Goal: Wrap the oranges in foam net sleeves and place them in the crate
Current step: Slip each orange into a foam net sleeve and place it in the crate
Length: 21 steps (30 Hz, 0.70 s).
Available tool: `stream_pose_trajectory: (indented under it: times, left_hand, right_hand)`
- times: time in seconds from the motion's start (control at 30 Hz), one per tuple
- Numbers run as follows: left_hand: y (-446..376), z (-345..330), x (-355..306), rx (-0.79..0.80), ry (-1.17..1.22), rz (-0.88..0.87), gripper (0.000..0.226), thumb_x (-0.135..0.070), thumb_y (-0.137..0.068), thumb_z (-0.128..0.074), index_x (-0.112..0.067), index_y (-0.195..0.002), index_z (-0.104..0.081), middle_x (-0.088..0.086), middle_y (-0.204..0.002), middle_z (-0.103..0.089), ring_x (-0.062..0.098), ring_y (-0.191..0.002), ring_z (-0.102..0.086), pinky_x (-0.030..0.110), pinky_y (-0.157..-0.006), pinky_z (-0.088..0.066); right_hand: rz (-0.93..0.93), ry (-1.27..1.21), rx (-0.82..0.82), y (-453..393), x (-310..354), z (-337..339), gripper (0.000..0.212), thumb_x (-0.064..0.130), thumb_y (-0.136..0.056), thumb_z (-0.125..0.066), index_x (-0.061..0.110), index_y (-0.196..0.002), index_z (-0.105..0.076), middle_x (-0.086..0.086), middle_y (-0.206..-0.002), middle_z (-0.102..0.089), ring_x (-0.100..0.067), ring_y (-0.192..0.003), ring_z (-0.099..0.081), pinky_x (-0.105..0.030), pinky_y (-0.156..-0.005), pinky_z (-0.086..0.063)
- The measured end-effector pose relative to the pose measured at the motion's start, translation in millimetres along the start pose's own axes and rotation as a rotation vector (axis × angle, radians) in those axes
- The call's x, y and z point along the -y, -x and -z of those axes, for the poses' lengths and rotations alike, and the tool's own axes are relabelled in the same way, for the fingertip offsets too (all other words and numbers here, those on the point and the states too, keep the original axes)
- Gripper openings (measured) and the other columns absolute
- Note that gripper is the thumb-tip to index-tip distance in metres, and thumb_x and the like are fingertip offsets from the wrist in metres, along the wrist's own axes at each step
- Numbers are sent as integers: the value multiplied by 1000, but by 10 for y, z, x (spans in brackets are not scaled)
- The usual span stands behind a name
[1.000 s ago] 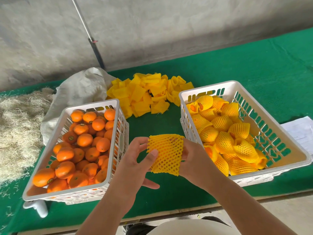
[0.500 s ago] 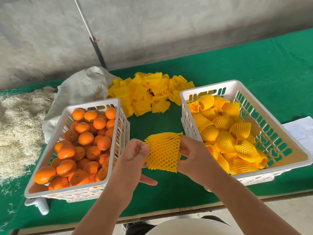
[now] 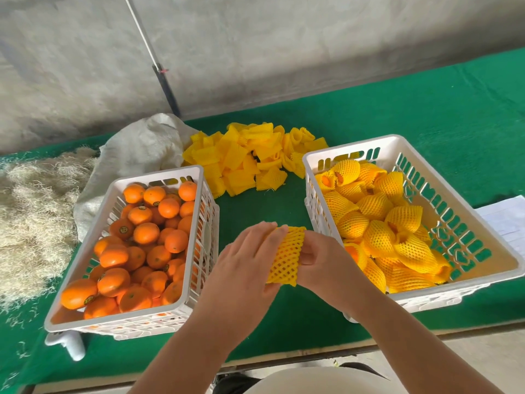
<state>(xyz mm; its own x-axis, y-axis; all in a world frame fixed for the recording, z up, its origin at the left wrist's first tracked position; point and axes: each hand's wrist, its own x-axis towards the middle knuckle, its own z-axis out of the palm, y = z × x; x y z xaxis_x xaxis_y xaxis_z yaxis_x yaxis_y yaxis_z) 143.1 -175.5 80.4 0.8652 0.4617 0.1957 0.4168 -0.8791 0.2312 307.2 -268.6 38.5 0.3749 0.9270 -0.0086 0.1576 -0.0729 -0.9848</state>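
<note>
Head view: looking down at a green counter with two white crates on it, both hands working in the gap between them.
Left hand: fingers laid pretty much straight over the left edge of a yellow foam net sleeve, thumb tucked under where I can't really see it.
Right hand: fingers curled round the right edge of the same sleeve, so it's gripping it from that side.
Sleeve: held between the two hands just above the counter, mesh stretched open. Can't tell if there's an orange inside it, hands cover too much.
Left crate: packed with bare oranges, shiny, a few with little dark stickers.
Right crate: this is where the wrapped oranges are, a whole pile in yellow netting, some orange skin peeking out at the far end.
Spare sleeves: loose heap of flat yellow ones on the counter behind the gap between the crates.
Sack: whitish woven thing bunched up behind the left crate.
Straw stuff: pale stringy fibre spread over the counter's far left.
Paper: white sheets at the right edge, beside the right crate.
Background: grey concrete wall with a thin pole leaning against it.
</note>
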Motion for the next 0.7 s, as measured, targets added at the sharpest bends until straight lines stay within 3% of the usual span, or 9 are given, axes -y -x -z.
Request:
stream_pose_trajectory:
  times: [0.17,0.27,0.37,0.43,0.53,0.6,0.7]
  left_hand:
    - [-53,-104,86,-71,2,-8,90,-38,-78,-92,-32,-152,-42,-15,-145,-47,5,-132,-41,22,-106,-34]
    - [-67,-72,114,-59,148,113,82,-59,-79,-83,-43,-148,-41,-33,-134,-45,-9,-122,-43,9,-94,-36]
    - [-82,-51,133,-109,366,292,79,-78,-69,-74,-53,-139,-46,-47,-125,-45,-22,-120,-43,12,-78,-46]
    - [-92,-86,159,-112,599,412,72,-74,-65,-80,-54,-129,-54,-35,-120,-60,-7,-110,-61,27,-77,-62]
    - [-100,-136,185,-59,900,549,55,-63,-69,-85,-45,-118,-67,-11,-109,-76,15,-97,-75,48,-84,-65]
    - [-99,-163,202,-28,1026,624,48,-65,-69,-83,-44,-111,-72,-7,-109,-78,18,-100,-76,47,-91,-63]
    - [-102,-205,199,5,1265,803,39,-61,-68,-84,-47,-104,-76,-7,-109,-79,18,-105,-76,40,-86,-65]
  right_hand:
    - [-5,-13,40,-11,8,63,29,27,-96,-78,26,-125,-73,11,-113,-79,-8,-107,-75,-30,-93,-62]
    - [6,-1,6,6,3,100,39,31,-97,-76,27,-135,-70,16,-123,-76,-2,-113,-72,-30,-97,-61]
    - [40,-28,-77,25,-14,101,36,32,-98,-75,30,-134,-71,20,-121,-75,0,-113,-71,-22,-95,-59]
    - [70,-33,-141,32,-19,85,30,33,-99,-73,35,-128,-71,21,-118,-76,-1,-109,-73,-18,-90,-59]
    - [142,-56,-282,39,-22,83,24,38,-97,-72,40,-121,-71,22,-117,-76,-1,-108,-73,-12,-89,-55]
    - [170,-31,-328,26,-35,98,30,42,-94,-74,43,-123,-68,24,-122,-73,-1,-111,-71,-12,-87,-54]
    - [83,75,-287,3,-74,94,60,58,-86,-77,48,-140,-54,32,-142,-56,5,-127,-59,-19,-87,-57]
